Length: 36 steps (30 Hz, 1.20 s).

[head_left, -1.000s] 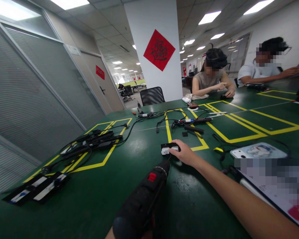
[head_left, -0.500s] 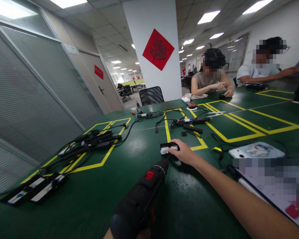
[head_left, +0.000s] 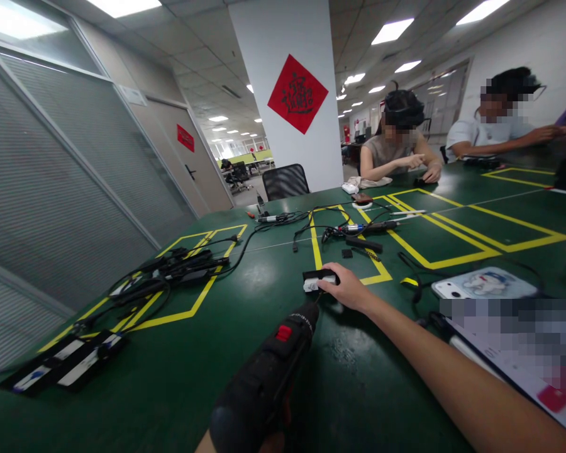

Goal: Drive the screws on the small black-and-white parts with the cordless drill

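My right hand (head_left: 346, 288) pinches a small black and white block (head_left: 319, 281) between thumb and fingers on the green table. Pointing at the block from below is a black power drill (head_left: 268, 374) with a red switch on top. The tip of its thin bit is at the block's near side; whether they touch I cannot tell. My left hand (head_left: 272, 443) is wrapped round the drill's grip at the bottom edge, mostly hidden by the drill body. A small black ribbed piece (head_left: 347, 253) lies beyond the block.
Tangled black cables (head_left: 183, 270) and two black-and-white strips (head_left: 92, 360) lie at left. Pen-like tools (head_left: 358, 229) lie beyond my right hand. At right are a phone (head_left: 485, 283) and a partly blurred pale screen or sheet (head_left: 514, 371). Two people sit across the table (head_left: 170, 390).
The camera view has shifted very slightly. Both hands, the drill and the block otherwise keep practically the same positions.
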Each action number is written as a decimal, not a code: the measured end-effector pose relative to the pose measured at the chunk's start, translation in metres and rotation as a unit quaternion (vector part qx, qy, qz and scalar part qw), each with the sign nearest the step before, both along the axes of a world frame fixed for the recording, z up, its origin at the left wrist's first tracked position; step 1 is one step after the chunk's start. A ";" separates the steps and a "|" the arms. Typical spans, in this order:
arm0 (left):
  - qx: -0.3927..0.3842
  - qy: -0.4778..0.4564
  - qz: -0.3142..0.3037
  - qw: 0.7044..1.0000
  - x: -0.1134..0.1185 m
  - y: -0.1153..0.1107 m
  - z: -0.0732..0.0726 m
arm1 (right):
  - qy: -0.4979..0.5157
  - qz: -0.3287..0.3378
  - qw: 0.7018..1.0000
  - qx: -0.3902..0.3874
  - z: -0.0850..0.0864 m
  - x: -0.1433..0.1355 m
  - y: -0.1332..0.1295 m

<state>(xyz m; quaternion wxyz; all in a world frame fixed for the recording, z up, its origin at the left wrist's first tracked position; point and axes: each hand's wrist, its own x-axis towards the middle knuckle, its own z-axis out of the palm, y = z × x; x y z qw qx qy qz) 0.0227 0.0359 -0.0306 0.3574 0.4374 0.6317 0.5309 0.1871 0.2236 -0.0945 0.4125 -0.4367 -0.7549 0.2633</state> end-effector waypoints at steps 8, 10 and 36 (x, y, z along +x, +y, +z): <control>0.007 -0.005 -0.049 0.999 -0.002 0.000 0.003 | 0.006 0.005 1.000 -0.008 0.000 0.000 0.000; -0.007 -0.005 -0.047 0.999 -0.004 0.000 -0.001 | 0.007 0.005 1.000 -0.012 0.000 0.000 -0.001; -0.042 0.029 -0.071 0.996 -0.001 -0.002 0.021 | 0.006 0.010 1.000 -0.008 0.000 0.000 -0.001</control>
